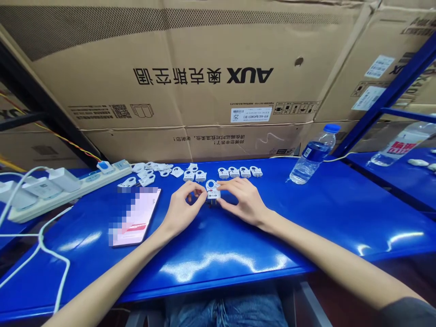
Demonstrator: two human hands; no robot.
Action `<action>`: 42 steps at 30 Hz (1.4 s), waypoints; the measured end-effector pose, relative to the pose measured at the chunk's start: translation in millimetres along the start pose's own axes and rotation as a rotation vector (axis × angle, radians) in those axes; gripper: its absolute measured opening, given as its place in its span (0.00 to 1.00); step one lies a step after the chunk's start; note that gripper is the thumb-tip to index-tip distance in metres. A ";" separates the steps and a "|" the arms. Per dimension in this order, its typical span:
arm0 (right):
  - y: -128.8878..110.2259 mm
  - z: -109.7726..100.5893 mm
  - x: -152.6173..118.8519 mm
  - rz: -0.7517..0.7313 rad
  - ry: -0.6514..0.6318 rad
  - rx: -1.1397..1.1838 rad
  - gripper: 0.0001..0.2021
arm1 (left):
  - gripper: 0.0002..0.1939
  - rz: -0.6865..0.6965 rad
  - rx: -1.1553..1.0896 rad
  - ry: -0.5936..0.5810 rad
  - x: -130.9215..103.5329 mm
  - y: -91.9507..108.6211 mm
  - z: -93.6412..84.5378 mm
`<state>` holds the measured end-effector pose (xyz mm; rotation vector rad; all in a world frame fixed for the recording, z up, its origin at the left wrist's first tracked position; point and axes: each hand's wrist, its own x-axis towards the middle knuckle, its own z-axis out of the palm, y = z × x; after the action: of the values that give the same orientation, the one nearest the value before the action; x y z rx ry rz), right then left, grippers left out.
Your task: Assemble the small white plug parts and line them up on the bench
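Note:
A white plug with a ring-shaped handle (pixel 213 193) is held upright over the blue table, its metal prongs pointing down. My left hand (pixel 185 202) pinches its left edge between thumb and forefinger, the other fingers curled. On the opposite side, the thumb and forefinger of my right hand (pixel 243 200) grip its right edge. Just behind my right hand stands a row of several similar ring-handled plugs (pixel 234 172). Beyond my left hand, more of these plugs (pixel 177 171) lie in a loose pile, some overlapping.
A phone (pixel 138 220) lies left of my left hand. A white power strip (pixel 73 193) with chargers and cables runs along the left. A water bottle (pixel 315 154) stands at the back right, near another bottle (pixel 403 143). Large cardboard boxes (pixel 204 36) wall off the back.

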<state>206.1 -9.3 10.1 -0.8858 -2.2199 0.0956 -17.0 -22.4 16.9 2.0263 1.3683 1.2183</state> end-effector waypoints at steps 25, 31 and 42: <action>1.7 4.9 -1.4 -0.097 0.108 0.030 0.10 | 0.08 -0.087 -0.002 0.029 -0.2 -4.7 -1.3; 1.6 5.0 -1.0 -0.072 0.102 0.049 0.10 | 0.10 -0.113 -0.027 0.013 1.8 -9.3 0.4; 37.6 26.3 19.3 0.148 0.135 0.030 0.07 | 0.08 0.053 0.287 -0.120 -7.2 -17.7 5.7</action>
<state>200.6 36.2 -9.3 -1.0092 -2.0226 0.1347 -22.7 -20.4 -2.2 2.3010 1.5106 0.9469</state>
